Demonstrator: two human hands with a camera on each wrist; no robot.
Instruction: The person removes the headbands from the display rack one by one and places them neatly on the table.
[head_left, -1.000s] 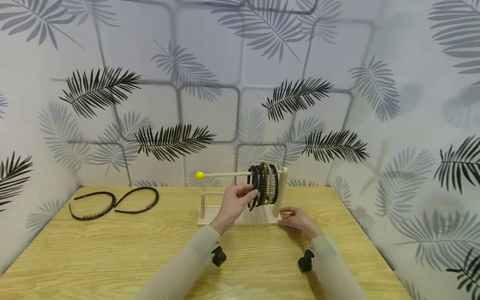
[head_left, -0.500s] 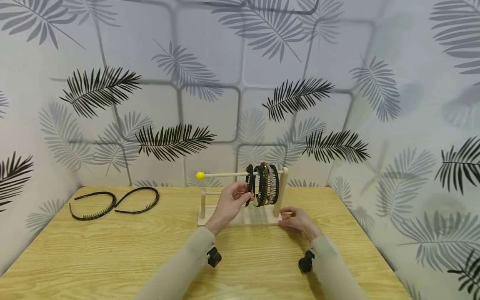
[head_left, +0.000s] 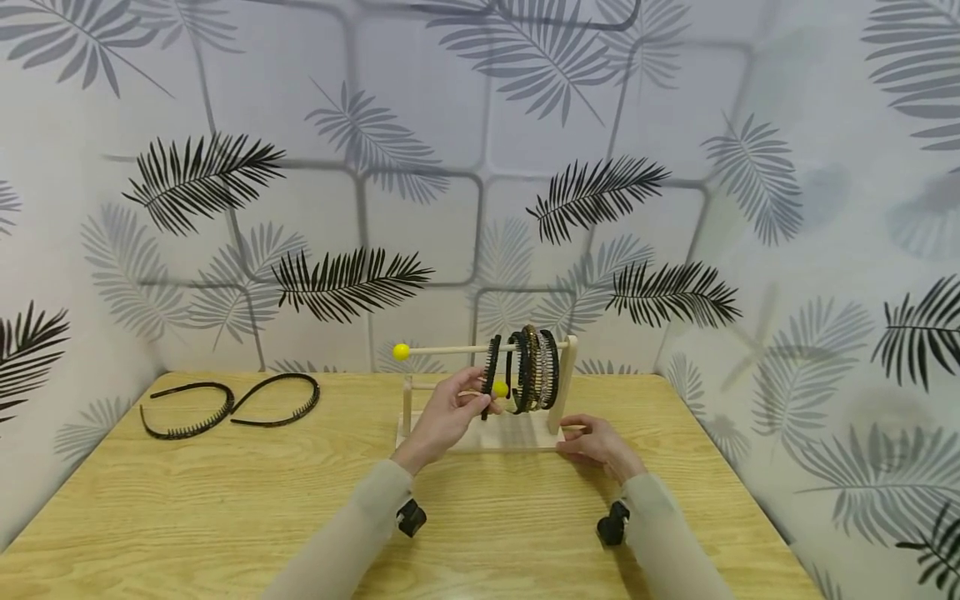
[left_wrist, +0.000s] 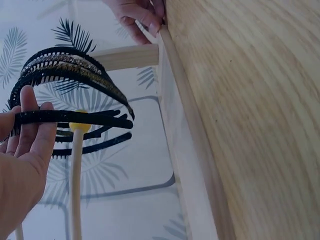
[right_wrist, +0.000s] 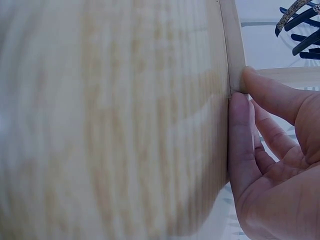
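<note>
Left hand point(head_left: 441, 418) pinches 1 arched, toothed black headband point(head_left: 491, 371) — right hand point(head_left: 597, 443) grips the pale wooden stand point(head_left: 517, 435) at its base.

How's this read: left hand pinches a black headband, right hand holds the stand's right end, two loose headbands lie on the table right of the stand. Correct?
One slip: the two loose headbands lie on the table left of the stand, per the head view. Rest is right: left hand pinches a black headband, right hand holds the stand's right end.
</note>
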